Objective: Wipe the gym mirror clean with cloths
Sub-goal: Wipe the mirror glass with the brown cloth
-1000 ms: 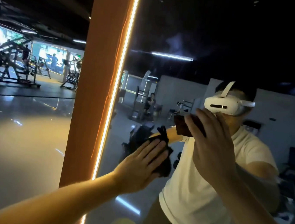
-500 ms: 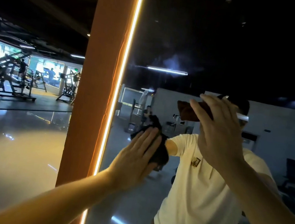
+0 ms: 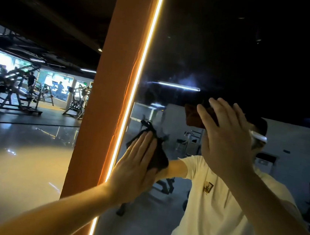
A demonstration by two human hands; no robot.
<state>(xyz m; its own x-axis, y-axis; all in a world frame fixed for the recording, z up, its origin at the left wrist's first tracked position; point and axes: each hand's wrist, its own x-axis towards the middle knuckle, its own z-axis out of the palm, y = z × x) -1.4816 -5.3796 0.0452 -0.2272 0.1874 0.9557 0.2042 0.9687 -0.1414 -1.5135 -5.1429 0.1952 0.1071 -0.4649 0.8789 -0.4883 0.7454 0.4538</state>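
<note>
The gym mirror (image 3: 225,54) fills the right side of the view, edged by a glowing light strip (image 3: 133,99). My left hand (image 3: 134,169) presses a dark cloth (image 3: 160,156) flat against the glass near the strip, fingers straight. Higher and to the right, my right hand (image 3: 225,140) presses a brown cloth (image 3: 195,116) on the mirror with straight fingers. Most of each cloth is hidden behind the hand. A hazy smear (image 3: 189,78) shows on the glass above the right hand.
An orange pillar (image 3: 102,111) borders the mirror on the left. Beyond it lies a glossy floor (image 3: 16,159) with weight machines (image 3: 14,91) and people far off. The mirror reflects a person in a white shirt (image 3: 217,211).
Both hands have slid upward on the mirror with their cloths. The camera has tilted up, so the reflected person sits lower in view.
</note>
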